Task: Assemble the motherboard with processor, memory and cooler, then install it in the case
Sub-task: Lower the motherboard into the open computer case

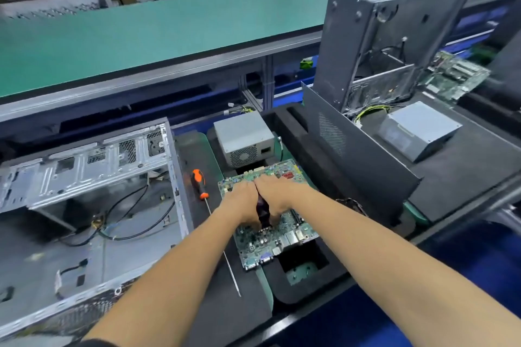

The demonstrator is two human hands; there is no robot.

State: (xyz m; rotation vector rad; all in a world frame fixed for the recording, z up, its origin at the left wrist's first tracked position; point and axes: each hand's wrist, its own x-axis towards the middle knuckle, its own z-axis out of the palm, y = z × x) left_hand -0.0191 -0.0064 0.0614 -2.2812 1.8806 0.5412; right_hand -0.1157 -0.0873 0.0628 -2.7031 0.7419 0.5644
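One green printed-circuit motherboard (277, 236), rectangular, densely set with sockets and rear ports, lies flat in a recess of a black foam tray (307, 287) in front of the person. Handling, as judged: light, thin and stiff, but fragile; pins and solder joints dislike flexing, so take hold at bare edges or the port block, never by small components.

Both hands sit together over the board's middle. Left hand (242, 201) and right hand (277, 196) have fingers curled down around a dark, narrow upright part (263, 213), seemingly a memory stick or cooler piece; which one cannot be told, as the hands hide most of it. Pressing it home likely wants even, straight-down force.

Adjacent items:
- orange-and-black-handled screwdriver with long steel shaft (200, 182), lying just left of the board, untouched.
- grey metal power supply box (244, 138), behind the board.
- open silver steel computer case (93, 191) on its side, to the left, loose black cables inside.
- second dark case (394, 36), upright, far right.
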